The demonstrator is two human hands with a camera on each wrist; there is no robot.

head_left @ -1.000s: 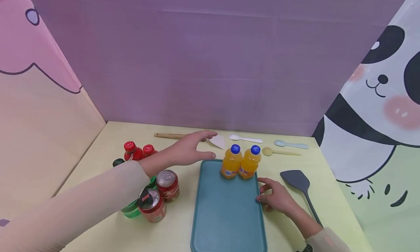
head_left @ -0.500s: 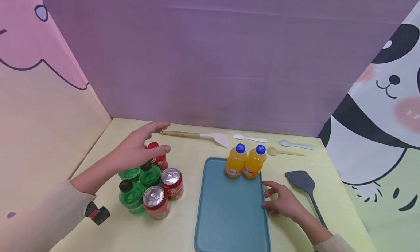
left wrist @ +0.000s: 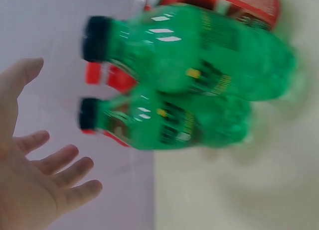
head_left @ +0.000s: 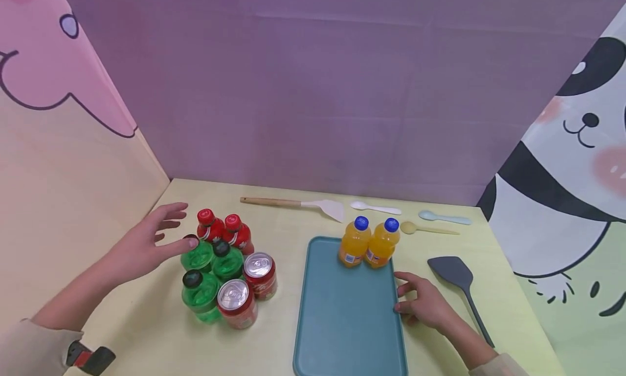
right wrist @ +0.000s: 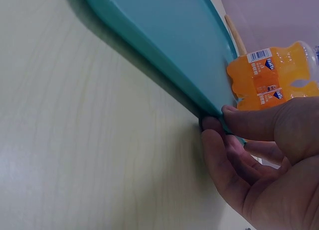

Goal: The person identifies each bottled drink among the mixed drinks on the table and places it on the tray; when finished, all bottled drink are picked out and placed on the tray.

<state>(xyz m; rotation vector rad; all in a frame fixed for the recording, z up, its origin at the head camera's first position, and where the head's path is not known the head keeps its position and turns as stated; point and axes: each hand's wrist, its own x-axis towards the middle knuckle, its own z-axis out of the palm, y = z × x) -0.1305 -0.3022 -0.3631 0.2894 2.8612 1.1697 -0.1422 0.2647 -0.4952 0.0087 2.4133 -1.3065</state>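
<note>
My left hand (head_left: pixel 134 254) hovers at the left side of a group of drinks, fingers spread and holding nothing. Its thumb overlaps the rear green bottle (head_left: pixel 199 256) in the head view; in the left wrist view the palm faces the black caps of two green bottles (left wrist: pixel 224 56). A third green bottle (head_left: pixel 201 297) stands nearest the front. With thumb on top and fingers under the rim, my right hand (head_left: pixel 424 304) pinches the right edge of a teal tray (head_left: pixel 349 321). Two orange soda bottles (head_left: pixel 354 246) with blue caps stand upright at the tray's far end.
Two red-capped bottles (head_left: pixel 238 236) stand behind the green ones, and two red cans (head_left: pixel 260 278) to their right. Along the back lie a wooden-handled spatula (head_left: pixel 293 203), a white spoon (head_left: pixel 374 207), a blue spoon (head_left: pixel 445 218) and a yellow spoon (head_left: pixel 430 229). A dark turner (head_left: pixel 457 278) lies right.
My left hand has swung left and toward me, from near the tray's far end, across the drinks to their left side. The right hand stays at the tray's edge. The head view has shifted slightly.
</note>
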